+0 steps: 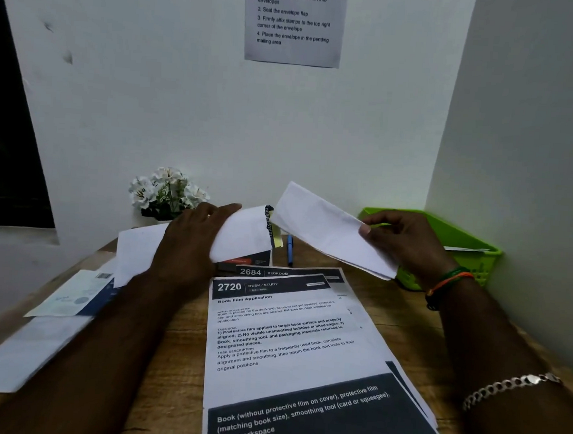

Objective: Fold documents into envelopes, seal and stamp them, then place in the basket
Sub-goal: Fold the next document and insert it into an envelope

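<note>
Centrally, above the wooden surface (175,371), we see the left hand (189,244) with its grip curled over a folded white printed document (243,237), whose dark header edge points right; beside it, the right hand (407,244) pinches a plain white paper envelope (325,226) at its right end, the envelope held tilted and clear of the surface. We cannot tell whether document and envelope touch. Behind the right wrist stands a bright green plastic basket (471,238) against the wall, a white item lying inside it. Nearer us lies a stack of printed sheets (290,344), the top one headed "2720". A blue pen (290,249) lies behind the stack. White artificial flowers (166,189) stand at the back, loose white papers (35,345) lie at left, and an instruction sheet (293,22) hangs on the wall
</note>
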Available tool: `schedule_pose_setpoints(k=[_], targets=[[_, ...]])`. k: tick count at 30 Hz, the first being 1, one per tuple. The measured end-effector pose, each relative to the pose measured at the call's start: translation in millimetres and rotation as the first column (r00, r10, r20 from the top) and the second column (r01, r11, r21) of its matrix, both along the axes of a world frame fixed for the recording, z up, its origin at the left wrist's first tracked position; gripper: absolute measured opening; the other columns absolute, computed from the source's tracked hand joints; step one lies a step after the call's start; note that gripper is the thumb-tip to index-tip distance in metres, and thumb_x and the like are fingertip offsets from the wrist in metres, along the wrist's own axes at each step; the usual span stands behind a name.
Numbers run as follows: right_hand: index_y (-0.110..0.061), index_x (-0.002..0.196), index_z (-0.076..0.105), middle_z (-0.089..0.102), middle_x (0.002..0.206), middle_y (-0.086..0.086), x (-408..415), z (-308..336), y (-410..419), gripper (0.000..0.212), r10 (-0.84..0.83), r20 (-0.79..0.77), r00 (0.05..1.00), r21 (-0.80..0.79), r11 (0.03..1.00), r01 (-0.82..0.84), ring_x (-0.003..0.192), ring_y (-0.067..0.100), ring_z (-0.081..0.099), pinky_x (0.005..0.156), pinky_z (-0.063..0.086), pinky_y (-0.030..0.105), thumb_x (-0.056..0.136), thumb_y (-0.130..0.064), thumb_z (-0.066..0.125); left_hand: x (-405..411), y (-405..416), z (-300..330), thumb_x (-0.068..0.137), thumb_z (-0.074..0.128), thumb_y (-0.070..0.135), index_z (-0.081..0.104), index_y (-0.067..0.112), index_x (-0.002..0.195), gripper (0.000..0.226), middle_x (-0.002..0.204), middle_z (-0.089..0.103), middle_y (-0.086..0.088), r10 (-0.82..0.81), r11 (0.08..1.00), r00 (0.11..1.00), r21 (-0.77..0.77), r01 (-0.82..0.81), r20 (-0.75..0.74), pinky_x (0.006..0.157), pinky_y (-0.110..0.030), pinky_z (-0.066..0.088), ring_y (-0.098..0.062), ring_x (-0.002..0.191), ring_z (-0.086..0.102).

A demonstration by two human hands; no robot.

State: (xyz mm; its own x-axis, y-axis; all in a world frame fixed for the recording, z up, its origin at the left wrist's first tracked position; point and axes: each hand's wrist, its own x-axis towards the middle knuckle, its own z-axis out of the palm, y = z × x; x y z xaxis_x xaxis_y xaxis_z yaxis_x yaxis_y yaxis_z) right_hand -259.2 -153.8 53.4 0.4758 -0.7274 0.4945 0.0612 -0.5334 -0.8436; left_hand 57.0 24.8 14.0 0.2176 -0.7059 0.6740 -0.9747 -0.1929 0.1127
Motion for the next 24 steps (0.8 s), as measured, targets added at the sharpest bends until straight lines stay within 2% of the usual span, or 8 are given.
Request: schedule_pose_setpoints(k=[6,10,13,17,18,21,22,24], targets=[[-0.017,0.086,0.079,0.072,0.064,-0.006,0.1,-1.0,-3.5,0.008,-0.062,-0.196,0.979,-0.132,0.991,0.036,0.055,-0.002,0.059,0.053,0.045,0.011,0.085,-0.009,0.079,-3.9,-3.1,2.4,0.063,0.089,0.05,0.03,0.04,0.155,0.11,0.128,0.047,0.0,-0.013,1.0,0.991,0.021,0.01,0.131,0.099,-0.042,0.037,-0.027,0.114,0.048],[-0.017,0.088,0.081,0.077,0.074,0.005,-1.7,-0.8,-5.4,0.008,-0.002,-0.255,0.967,-0.081,0.997,-0.019,0.061,0.002,0.063,0.057,0.049,0.014,0.084,-0.011,0.08,-14.0,-7.6,4.2,0.057,0.091,0.028,0.026,0.04,0.157,0.12,0.133,0.045,-0.001,-0.003,0.997,0.977,0.078,-0.014,0.213,0.101,-0.042,0.038,-0.027,0.114,0.046],[-0.022,0.084,0.081,0.079,0.078,0.003,-2.6,-1.5,-8.6,0.013,0.035,-0.274,0.961,-0.051,0.997,-0.051,0.064,0.003,0.065,0.058,0.05,0.015,0.084,-0.009,0.079,-18.2,-7.9,4.4,0.059,0.09,0.026,0.024,0.04,0.158,0.12,0.135,0.044,-0.001,-0.006,0.995,0.973,0.095,-0.016,0.231,0.102,-0.041,0.037,-0.026,0.115,0.044],[-0.015,0.093,0.082,0.08,0.087,0.006,4.8,-6.5,-7.2,0.009,0.047,-0.258,0.965,-0.051,0.997,-0.062,0.075,0.009,0.068,0.071,0.055,0.022,0.085,-0.013,0.079,-19.6,-9.0,4.2,0.061,0.09,0.025,0.023,0.041,0.159,0.12,0.137,0.044,0.0,-0.004,0.993,0.969,0.113,-0.024,0.248,0.102,-0.039,0.036,-0.025,0.116,0.044],[-0.014,0.094,0.082,0.079,0.086,0.004,9.4,-8.3,-5.4,0.01,0.028,-0.243,0.969,-0.067,0.997,-0.046,0.074,0.007,0.068,0.071,0.054,0.021,0.084,-0.016,0.08,-21.0,-10.1,3.3,0.061,0.088,0.021,0.022,0.041,0.159,0.12,0.138,0.043,0.001,-0.009,0.992,0.968,0.121,-0.023,0.251,0.102,-0.038,0.036,-0.025,0.116,0.043],[-0.014,0.091,0.081,0.073,0.069,-0.002,28.1,-13.8,2.7,0.011,-0.087,-0.14,0.986,-0.084,0.994,0.076,0.057,-0.001,0.059,0.054,0.046,0.014,0.083,-0.022,0.081,-25.7,-13.9,1.2,0.058,0.084,0.016,0.019,0.042,0.159,0.123,0.139,0.042,0.001,-0.026,0.989,0.965,0.147,-0.013,0.261,0.101,-0.038,0.036,-0.025,0.116,0.043],[-0.011,0.089,0.08,0.07,0.067,-0.001,35.0,-16.4,5.8,0.013,-0.118,-0.092,0.989,-0.054,0.992,0.113,0.054,0.001,0.056,0.052,0.043,0.017,0.086,-0.024,0.079,-27.0,-14.9,0.0,0.057,0.084,0.018,0.018,0.042,0.159,0.124,0.138,0.042,0.001,-0.033,0.988,0.964,0.152,-0.007,0.263,0.1,-0.038,0.036,-0.025,0.115,0.043],[-0.005,0.087,0.078,0.072,0.074,0.012,46.3,-21.5,10.2,0.022,-0.171,-0.038,0.985,-0.006,0.985,0.171,0.063,0.01,0.056,0.059,0.041,0.023,0.091,-0.027,0.072,-29.2,-16.6,-3.2,0.055,0.082,0.025,0.017,0.041,0.159,0.124,0.138,0.041,0.001,-0.057,0.987,0.964,0.159,0.016,0.259,0.097,-0.037,0.036,-0.025,0.113,0.044]])
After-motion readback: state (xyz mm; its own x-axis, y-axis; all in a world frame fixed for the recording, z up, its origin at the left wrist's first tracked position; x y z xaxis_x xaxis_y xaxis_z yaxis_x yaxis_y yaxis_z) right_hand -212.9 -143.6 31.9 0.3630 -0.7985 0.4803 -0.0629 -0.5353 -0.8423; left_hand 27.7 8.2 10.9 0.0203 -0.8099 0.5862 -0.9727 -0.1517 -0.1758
